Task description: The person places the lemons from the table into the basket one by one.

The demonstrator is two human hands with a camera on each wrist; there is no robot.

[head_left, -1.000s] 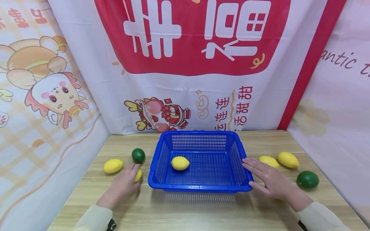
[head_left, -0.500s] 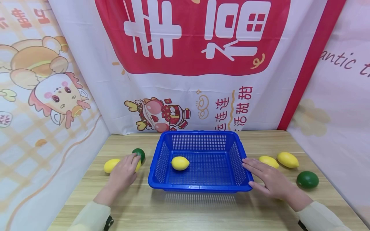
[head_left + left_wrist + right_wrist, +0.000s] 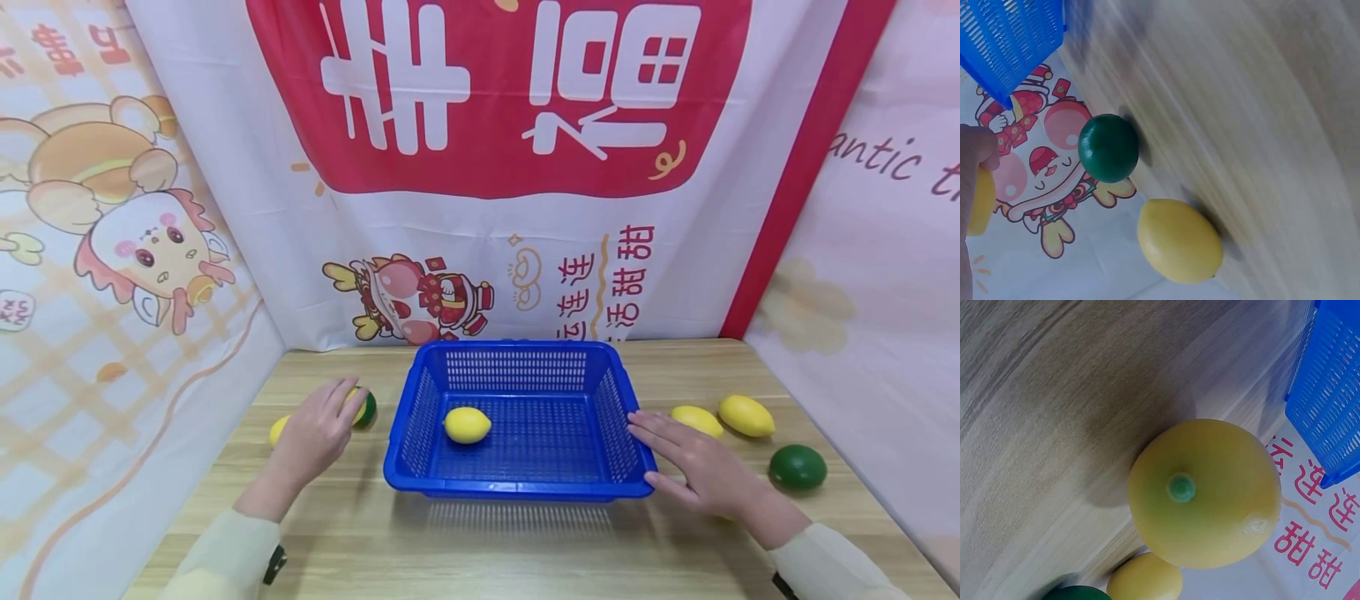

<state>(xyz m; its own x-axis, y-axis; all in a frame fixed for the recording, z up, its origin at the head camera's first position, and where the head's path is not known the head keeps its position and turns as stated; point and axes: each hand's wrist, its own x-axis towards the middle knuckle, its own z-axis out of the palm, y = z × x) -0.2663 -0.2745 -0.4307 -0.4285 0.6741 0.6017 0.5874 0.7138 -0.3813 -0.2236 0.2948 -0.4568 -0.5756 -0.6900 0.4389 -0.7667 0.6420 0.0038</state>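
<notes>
My left hand (image 3: pixel 313 429) holds a yellow lemon (image 3: pixel 982 203) above the table's left side; the fingers cover most of it in the head view. Beyond it sits a dark green lime (image 3: pixel 1108 148), partly hidden by the held lemon in the head view. Another lemon (image 3: pixel 1180 242) lies to the left, largely behind the hand. My right hand (image 3: pixel 705 467) rests its straight fingers against the right rim of a blue plastic basket (image 3: pixel 517 486). Inside that basket, left of its middle, lies one lemon (image 3: pixel 468 425).
Right of the basket are two lemons (image 3: pixel 747 415) and a green lime (image 3: pixel 798 467). A large lemon (image 3: pixel 1207 494) fills the middle of the right wrist view, close to that camera. Printed cloth (image 3: pixel 487 267) hangs behind the wooden table (image 3: pixel 517 567).
My left hand has moved away from me and slightly left, carrying the lemon up from beside the basket to in front of the lime. The right hand and basket stay put.
</notes>
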